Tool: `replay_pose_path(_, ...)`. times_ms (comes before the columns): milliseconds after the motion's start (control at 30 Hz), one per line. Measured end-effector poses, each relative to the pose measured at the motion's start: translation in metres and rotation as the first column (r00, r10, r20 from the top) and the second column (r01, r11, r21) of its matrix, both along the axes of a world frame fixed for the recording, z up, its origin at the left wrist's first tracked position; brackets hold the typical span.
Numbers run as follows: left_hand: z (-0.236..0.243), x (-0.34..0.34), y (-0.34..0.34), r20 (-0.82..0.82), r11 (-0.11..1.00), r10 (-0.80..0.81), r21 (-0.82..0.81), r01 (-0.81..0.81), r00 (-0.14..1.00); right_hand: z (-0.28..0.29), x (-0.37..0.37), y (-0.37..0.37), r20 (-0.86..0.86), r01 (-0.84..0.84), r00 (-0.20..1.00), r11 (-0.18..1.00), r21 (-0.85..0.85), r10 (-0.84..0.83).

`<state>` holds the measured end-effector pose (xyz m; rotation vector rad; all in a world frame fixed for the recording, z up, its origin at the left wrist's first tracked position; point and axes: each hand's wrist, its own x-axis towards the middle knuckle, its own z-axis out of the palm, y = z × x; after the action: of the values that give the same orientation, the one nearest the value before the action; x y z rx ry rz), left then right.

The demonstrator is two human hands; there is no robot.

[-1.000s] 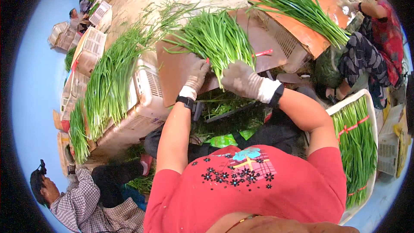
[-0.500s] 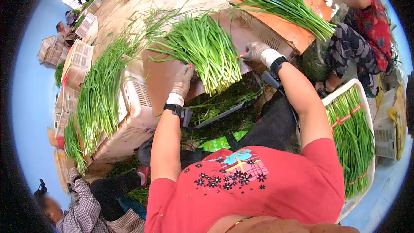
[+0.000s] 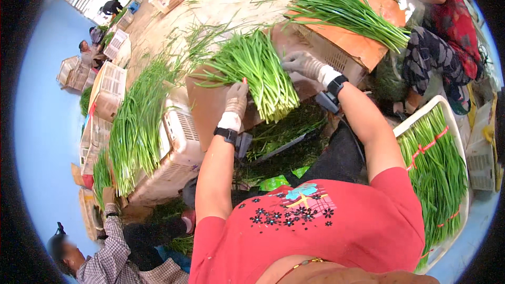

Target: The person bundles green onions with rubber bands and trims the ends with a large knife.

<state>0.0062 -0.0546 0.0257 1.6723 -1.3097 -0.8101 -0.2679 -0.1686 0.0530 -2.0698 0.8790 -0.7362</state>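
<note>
A loose bundle of green chives (image 3: 263, 76) lies on a brown board (image 3: 208, 108), its pale cut ends toward me. My left hand (image 3: 238, 100), in a light glove, is closed at the bundle's left side, and a bit of red tie (image 3: 244, 80) shows at its fingertips. On the opposite side, my gloved right hand (image 3: 305, 64) has its fingers curled in against the stems. What those fingers hold is hidden. The tie's course beneath the bundle cannot be seen.
Tied chives fill a white crate (image 3: 455, 147) at my right. More chives (image 3: 139, 121) cover a crate at left; another bunch (image 3: 350, 13) rests on an orange board (image 3: 376, 0). Co-workers sit at lower left and upper right. Trimmings (image 3: 289, 131) lie below the board.
My right hand has moved in against the bundle, and the red strip visible beside it before is out of sight. The whole view has shifted slightly.
</note>
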Motion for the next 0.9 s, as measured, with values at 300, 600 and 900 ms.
replay_pose_path(300,-0.024,0.061,-0.035,0.621,0.991,-0.031,0.121,-0.057,0.783,0.007,0.08,0.051,0.136,-0.211,0.975,0.926,0.314,0.177)
replay_pose_path(600,-0.045,0.051,-0.023,0.915,0.995,-0.054,0.084,-0.058,0.401,-0.005,0.102,0.053,0.267,-0.18,0.962,0.873,0.453,0.06)
replay_pose_path(900,-0.035,-0.012,0.003,0.686,0.971,0.233,-0.125,-0.204,0.689,0.027,0.106,0.078,0.271,-0.247,0.941,0.958,0.146,0.201)
